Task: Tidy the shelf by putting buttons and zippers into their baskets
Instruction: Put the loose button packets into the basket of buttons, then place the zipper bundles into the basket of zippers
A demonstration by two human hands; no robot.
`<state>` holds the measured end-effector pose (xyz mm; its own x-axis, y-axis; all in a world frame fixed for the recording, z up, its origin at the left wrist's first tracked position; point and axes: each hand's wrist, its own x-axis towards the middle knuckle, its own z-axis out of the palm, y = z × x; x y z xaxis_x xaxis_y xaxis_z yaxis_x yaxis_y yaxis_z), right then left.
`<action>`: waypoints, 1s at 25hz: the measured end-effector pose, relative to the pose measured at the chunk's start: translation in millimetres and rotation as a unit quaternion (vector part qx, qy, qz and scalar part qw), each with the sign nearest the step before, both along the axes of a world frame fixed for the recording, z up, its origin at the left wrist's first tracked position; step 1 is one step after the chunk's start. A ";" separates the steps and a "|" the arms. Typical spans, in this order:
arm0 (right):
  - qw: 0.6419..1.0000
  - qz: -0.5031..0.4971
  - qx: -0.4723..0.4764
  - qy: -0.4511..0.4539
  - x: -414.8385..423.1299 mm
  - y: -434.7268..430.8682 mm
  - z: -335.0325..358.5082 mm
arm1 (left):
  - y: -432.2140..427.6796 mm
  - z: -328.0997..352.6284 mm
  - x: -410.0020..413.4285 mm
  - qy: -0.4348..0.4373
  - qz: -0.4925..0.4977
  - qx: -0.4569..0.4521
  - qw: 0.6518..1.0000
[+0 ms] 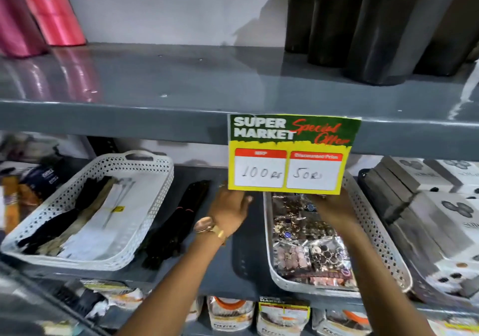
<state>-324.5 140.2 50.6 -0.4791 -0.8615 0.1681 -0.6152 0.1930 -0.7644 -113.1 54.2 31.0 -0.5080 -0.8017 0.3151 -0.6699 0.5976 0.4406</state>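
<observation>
L hand [229, 210] spread, empty, between baskets, black zippers [178, 221] just left of it on shelf [233, 265], R hand [330, 206] over button basket [383, 242], fingers behind price sign [290, 154], grip can't tell

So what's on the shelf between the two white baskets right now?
In the head view, a loose bundle of dark zippers lies on the shelf between the left basket and the right basket. The left hand hovers beside it.

Both arms reach forward and up. The left hand [229, 210] is spread, palm down — a watch on its wrist. The right hand [330, 207] is partly hidden, its grip unclear.
</observation>
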 end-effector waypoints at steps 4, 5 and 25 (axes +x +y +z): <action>0.996 0.070 -0.054 0.005 116.6 17.1 0.4 | -27.9 -15.6 88.4 -0.071 0.049 0.003 0.996; 0.991 0.122 -0.046 0.008 146.4 17.5 -5.8 | -30.4 -20.7 103.0 -0.113 0.045 0.039 0.992; 0.983 0.039 0.171 -0.063 262.6 -80.0 -91.5 | -20.9 -57.9 151.6 0.002 0.095 0.206 0.974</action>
